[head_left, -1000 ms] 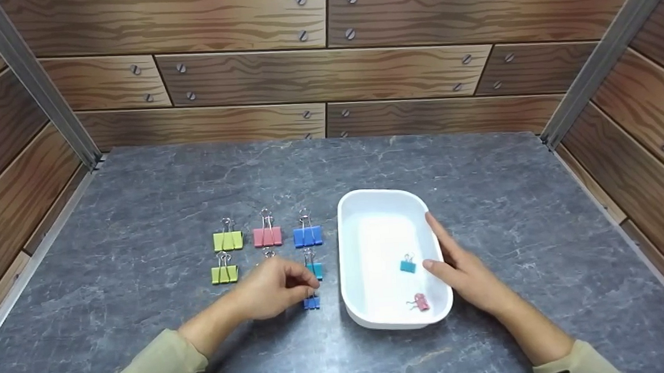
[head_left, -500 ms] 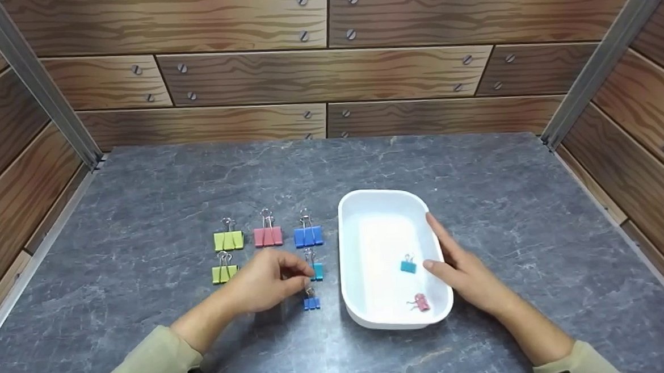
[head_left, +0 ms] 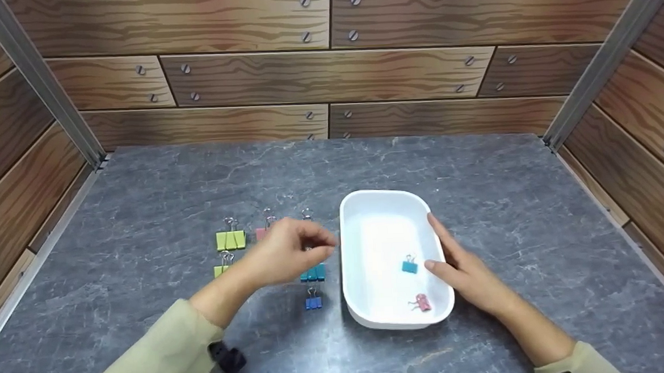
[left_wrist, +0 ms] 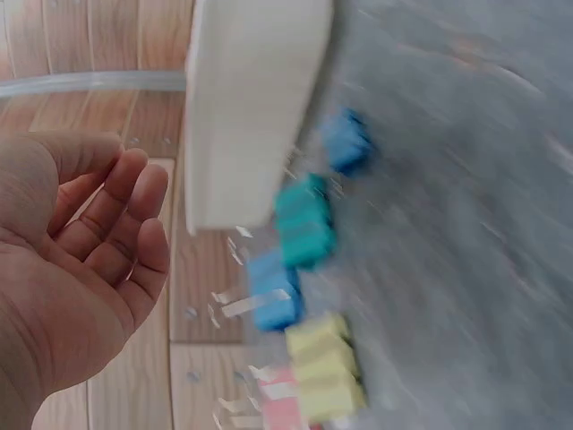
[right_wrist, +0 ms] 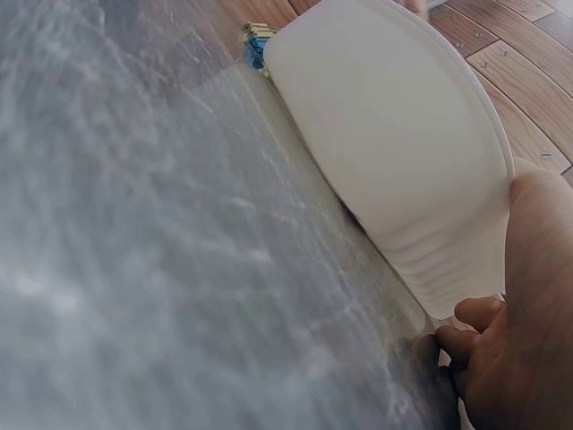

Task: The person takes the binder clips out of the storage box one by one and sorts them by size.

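Observation:
My left hand (head_left: 304, 247) hovers above the rows of binder clips, just left of the white tray (head_left: 383, 193). In the left wrist view its fingers (left_wrist: 121, 224) are relaxed and hold nothing. Beneath it lie a teal clip (head_left: 312, 274), a small blue clip (head_left: 313, 303) and two yellow clips (head_left: 230, 240); a pink and a larger blue clip (left_wrist: 273, 296) are mostly hidden in the head view. My right hand (head_left: 455, 265) holds the tray's right rim, thumb inside. In the tray lie a teal clip (head_left: 409, 266) and a pink clip (head_left: 422, 303).
The grey stone tabletop (head_left: 195, 176) is boxed in by wood-pattern walls (head_left: 315, 73) at the back and both sides, with metal posts (head_left: 37, 82) in the corners. The tray's white wall (right_wrist: 394, 134) fills the right wrist view.
My left hand has lifted from beside the small blue clip and moved up and right toward the tray's left wall. The clips, the tray and my right hand have stayed put.

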A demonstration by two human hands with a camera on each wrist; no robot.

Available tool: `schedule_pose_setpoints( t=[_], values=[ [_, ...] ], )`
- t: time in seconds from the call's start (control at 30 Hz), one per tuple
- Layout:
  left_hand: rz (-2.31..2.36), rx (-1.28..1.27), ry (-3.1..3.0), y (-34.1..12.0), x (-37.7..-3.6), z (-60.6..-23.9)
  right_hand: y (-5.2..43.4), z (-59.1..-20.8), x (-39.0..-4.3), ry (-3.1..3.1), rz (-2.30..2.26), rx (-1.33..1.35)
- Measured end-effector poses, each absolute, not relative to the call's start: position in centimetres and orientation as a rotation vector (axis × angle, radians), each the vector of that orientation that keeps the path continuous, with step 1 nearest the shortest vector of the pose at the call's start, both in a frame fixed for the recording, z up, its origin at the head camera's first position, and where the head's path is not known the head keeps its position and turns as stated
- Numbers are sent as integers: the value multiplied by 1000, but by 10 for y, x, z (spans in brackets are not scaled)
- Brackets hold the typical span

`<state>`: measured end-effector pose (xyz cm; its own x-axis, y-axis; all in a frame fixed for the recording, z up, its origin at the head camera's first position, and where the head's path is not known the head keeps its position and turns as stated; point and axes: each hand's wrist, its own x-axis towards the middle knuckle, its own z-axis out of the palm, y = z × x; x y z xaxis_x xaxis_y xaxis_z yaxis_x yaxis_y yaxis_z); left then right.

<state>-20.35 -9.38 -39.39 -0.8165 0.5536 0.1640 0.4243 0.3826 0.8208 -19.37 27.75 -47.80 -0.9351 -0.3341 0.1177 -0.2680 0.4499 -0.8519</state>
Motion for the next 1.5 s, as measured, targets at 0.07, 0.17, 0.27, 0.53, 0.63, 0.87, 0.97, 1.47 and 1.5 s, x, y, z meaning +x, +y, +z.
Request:
schedule_pose_setpoints(
  t=[0.07, 0.17, 0.27, 0.53, 0.63, 0.87, 0.97, 1.47, 1.5],
  values=[
    [1426, 919, 2484, -81, -208, -390, 277, -478, -194, 2604, -1525, -545],
    [1412, 946, 2474, -61, -215, -387, 276, -479, -193, 2583, -1531, -539],
    [1393, 972, 2459, -41, -222, -386, 275, -480, -193, 2571, -1534, -537],
    [1378, 1021, 2387, 3, -241, -393, 275, -481, -193, 2539, -1549, -552],
    [1362, 993, 2361, 16, -247, -399, 276, -479, -193, 2567, -1524, -543],
    [1336, 917, 2277, 35, -259, -415, 278, -479, -193, 2610, -1498, -551],
    [1328, 863, 2253, 38, -262, -420, 278, -479, -194, 2609, -1502, -565],
    [1177, 855, 2293, 45, -267, -432, 278, -478, -194, 2610, -1517, -554],
    [1173, 855, 2292, 45, -266, -431, 278, -478, -194, 2608, -1519, -553]
  ],
)
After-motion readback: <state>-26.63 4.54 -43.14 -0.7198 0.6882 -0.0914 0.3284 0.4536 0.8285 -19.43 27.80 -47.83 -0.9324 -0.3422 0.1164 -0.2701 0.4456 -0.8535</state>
